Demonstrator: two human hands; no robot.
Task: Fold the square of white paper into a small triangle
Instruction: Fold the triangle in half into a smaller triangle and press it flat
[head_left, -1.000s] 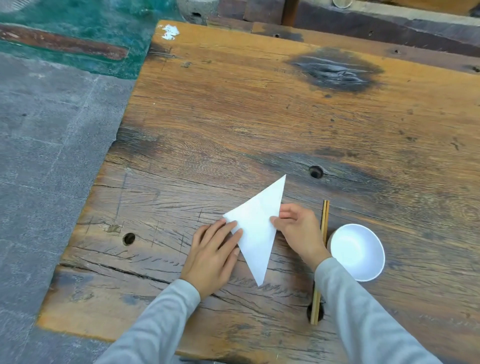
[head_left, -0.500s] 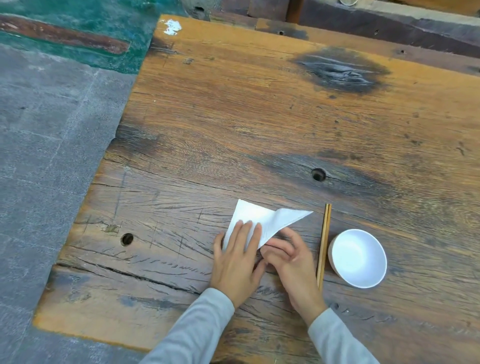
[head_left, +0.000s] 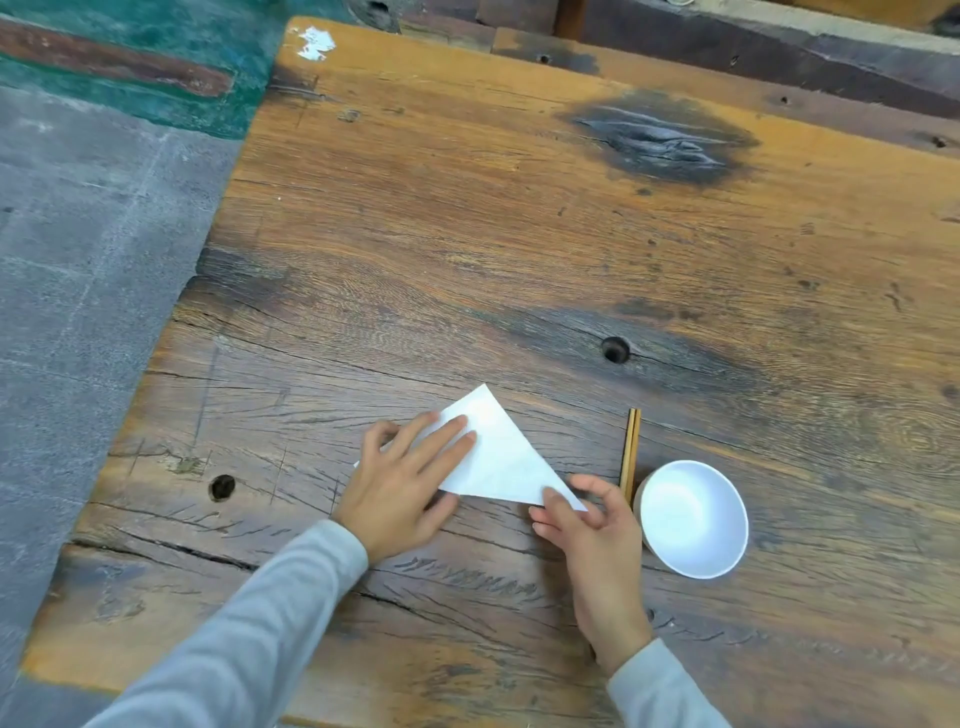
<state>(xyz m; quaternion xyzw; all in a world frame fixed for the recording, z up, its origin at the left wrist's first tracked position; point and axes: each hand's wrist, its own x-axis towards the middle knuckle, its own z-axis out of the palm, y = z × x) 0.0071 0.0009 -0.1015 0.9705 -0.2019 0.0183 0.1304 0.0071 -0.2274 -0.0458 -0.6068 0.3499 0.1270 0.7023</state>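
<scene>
**Entry: folded paper triangle, risks while it is being pinned and pinched**

Item 1, white paper (head_left: 501, 457): lying as a flat triangle on the near part of the wooden table (head_left: 519, 234), apex pointing away from the person, 1 sharp corner reaching toward the right.

Item 2, left hand (head_left: 402, 483): lying palm down with fingers spread, pressing the paper's left portion flat against the wood and covering the left corner. It is gripping nothing.

Item 3, right hand (head_left: 592, 525): thumb and fingers closing on the right-hand tip of the triangle, pinching it just above the table.

Item 4, chopsticks (head_left: 630, 451): 1 pair, lying just beside the right hand, on its far right side.

Item 5, white bowl (head_left: 693, 519): standing upright, appearing empty, immediately right of the chopsticks and close to the right wrist.

Risk notes, as judgement:
- If the left palm is easing off while the right hand is lifting the tip, the layers are likely sliding apart, giving a crooked edge.
- Pulling the thin tip too hard is risking a tear or a curl at the point.
- The cracked, grooved planks under the paper are likely leaving an uneven crease when pressed.
- A sideways sweep of the right hand is risking a knock to the chopsticks or bowl.
</scene>
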